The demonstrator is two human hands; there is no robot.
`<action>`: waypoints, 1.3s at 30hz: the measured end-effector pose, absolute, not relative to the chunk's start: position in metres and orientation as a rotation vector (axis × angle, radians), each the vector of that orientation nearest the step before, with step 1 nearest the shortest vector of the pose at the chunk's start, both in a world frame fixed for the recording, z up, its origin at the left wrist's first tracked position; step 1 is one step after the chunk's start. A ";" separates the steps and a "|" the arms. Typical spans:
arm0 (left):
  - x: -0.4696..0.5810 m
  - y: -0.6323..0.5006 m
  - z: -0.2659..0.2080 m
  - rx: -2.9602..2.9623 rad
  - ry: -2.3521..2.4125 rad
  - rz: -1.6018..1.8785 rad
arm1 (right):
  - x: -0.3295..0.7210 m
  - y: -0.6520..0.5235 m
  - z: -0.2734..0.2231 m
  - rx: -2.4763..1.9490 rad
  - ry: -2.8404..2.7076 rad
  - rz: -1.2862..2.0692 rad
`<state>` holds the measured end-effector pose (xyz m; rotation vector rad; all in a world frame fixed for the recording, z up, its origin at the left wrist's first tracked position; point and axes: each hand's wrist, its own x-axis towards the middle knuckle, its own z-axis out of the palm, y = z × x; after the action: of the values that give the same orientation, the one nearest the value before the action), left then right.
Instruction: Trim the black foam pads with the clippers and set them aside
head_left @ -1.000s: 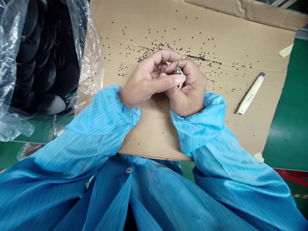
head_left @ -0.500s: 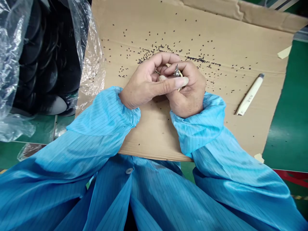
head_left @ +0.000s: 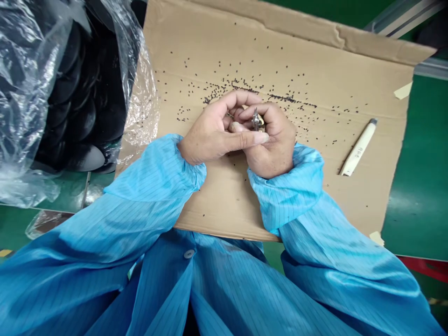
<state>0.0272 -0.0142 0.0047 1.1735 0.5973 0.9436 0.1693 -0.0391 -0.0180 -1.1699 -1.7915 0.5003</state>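
Both hands meet over the middle of the cardboard sheet. My right hand is closed around a small shiny metal tool with a yellowish part; its pointed end sticks up between the fingers, and the rest is hidden. My left hand is curled closed against the right, its thumb lying across the right palm. What its fingertips pinch, if anything, is hidden. Many tiny black pieces lie scattered on the cardboard beyond and around the hands, thickest just past the fingertips.
A cream-handled pen-like tool lies on the cardboard at right. At left, a clear plastic bag holds a stack of rounded black parts. Tape pieces sit at the sheet's right edge, over a green table.
The whole view has shifted slightly, so the cardboard and hands sit lower. My left thumb has shifted a little on the right palm, and more of the metal tool shows.
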 end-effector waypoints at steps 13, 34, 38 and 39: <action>0.025 -0.010 0.000 1.178 0.628 0.896 | 0.172 -0.035 -0.021 -1.121 -1.664 0.523; 0.028 -0.014 -0.001 1.157 0.900 0.940 | 0.327 0.018 0.039 -1.817 -1.557 0.115; 0.029 -0.017 -0.001 1.174 0.946 0.957 | 0.412 0.064 0.037 -2.247 -1.246 -0.060; 0.030 -0.017 -0.001 1.175 0.957 0.959 | 0.428 0.075 0.036 -2.271 -1.196 -0.074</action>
<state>0.0296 -0.0175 -0.0011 1.1750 0.9575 0.9592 0.4282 0.0753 0.0361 -2.2711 -1.1955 -0.0744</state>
